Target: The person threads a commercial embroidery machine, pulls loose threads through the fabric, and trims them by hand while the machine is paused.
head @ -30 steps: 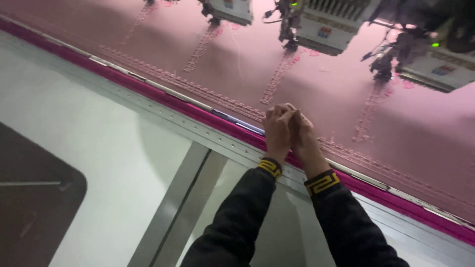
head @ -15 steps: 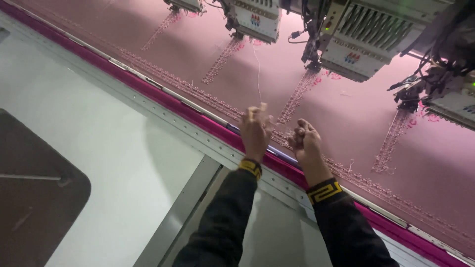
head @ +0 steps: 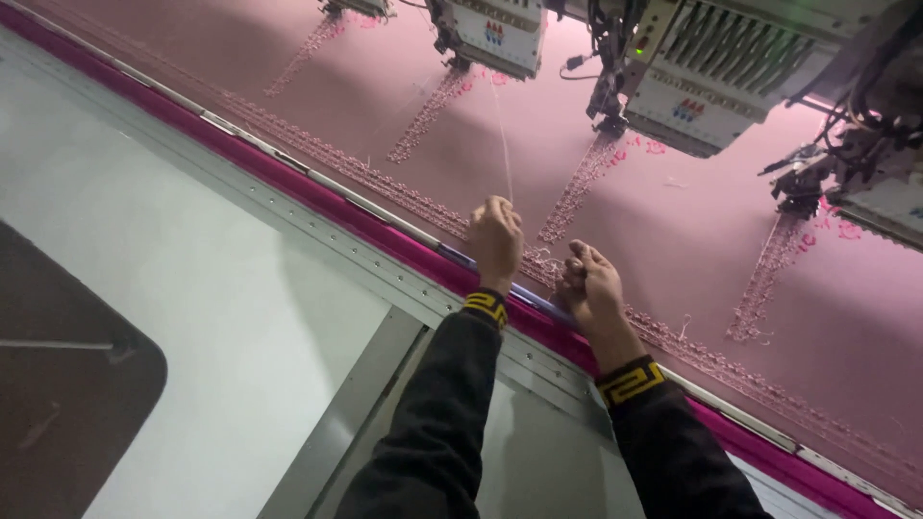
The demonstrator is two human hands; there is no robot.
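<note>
Fine pale thread (head: pixel 502 144) running taut from the far embroidery head (head: pixel 490 34) down into the left hand (head: pixel 495 240), pinched closed above the fist, likely held raised to keep tension. Right hand (head: pixel 588 286) just beside, fingers curled shut, contents impossible to tell. Beneath both, pink fabric (head: pixel 673 231) clamped along the magenta frame edge (head: pixel 385 240).

Beyond the left hand (head: pixel 495 242) and right hand (head: pixel 588 285) open pink fabric (head: pixel 317 106) gives room; the embroidery heads (head: pixel 716 72) overhang farther out; a taut thread (head: pixel 502 135) rises above the left hand; white table (head: pixel 183 279) lies open leftward.
</note>
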